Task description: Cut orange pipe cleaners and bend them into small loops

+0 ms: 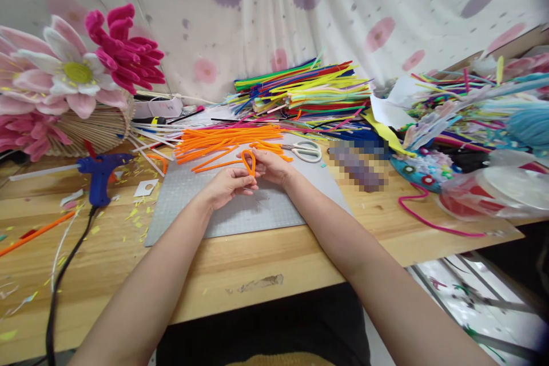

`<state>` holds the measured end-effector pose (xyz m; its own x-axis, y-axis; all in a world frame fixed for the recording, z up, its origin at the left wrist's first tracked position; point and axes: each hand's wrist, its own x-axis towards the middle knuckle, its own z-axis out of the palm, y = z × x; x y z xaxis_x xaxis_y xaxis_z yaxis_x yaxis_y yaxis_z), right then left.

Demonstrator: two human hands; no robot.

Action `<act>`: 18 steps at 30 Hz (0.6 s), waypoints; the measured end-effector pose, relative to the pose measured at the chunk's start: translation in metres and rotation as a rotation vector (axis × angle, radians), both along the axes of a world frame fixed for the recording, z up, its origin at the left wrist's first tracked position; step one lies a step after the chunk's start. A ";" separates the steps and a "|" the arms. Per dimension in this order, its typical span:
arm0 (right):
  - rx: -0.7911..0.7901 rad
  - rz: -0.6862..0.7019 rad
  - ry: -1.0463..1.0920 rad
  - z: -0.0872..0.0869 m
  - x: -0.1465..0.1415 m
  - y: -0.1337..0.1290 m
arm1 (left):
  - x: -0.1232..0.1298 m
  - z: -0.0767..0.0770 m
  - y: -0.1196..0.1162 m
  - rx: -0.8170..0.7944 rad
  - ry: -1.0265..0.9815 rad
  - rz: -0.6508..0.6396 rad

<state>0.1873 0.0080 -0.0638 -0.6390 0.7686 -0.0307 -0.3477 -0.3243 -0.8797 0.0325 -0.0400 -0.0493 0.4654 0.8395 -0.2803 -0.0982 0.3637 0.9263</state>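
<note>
An orange pipe cleaner (pixel 244 155), bent into a teardrop loop, is held up between my two hands over the grey cutting mat (pixel 266 217). My left hand (pixel 231 186) pinches its lower ends between thumb and fingers. On the loop's right side, my right hand (pixel 270 167) grips it with closed fingers. Just behind my hands lies a pile of orange pipe cleaners (pixel 214 140), with a smaller bunch of short orange pieces (pixel 272 148) beside it. White-handled scissors (pixel 307 152) rest on the mat to the right of my right hand.
Left of the mat stands a blue glue gun (pixel 99 177) with a black cord. Fuzzy flowers (pixel 77 71) rise at the back left. Colourful pipe cleaners (pixel 309 88) are heaped at the back. A plastic-wrapped roll (pixel 497 191) and a pink strand (pixel 446 230) lie right.
</note>
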 end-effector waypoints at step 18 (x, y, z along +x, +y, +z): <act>0.075 -0.173 -0.032 0.002 0.004 0.003 | 0.005 0.000 -0.001 -0.094 -0.020 0.030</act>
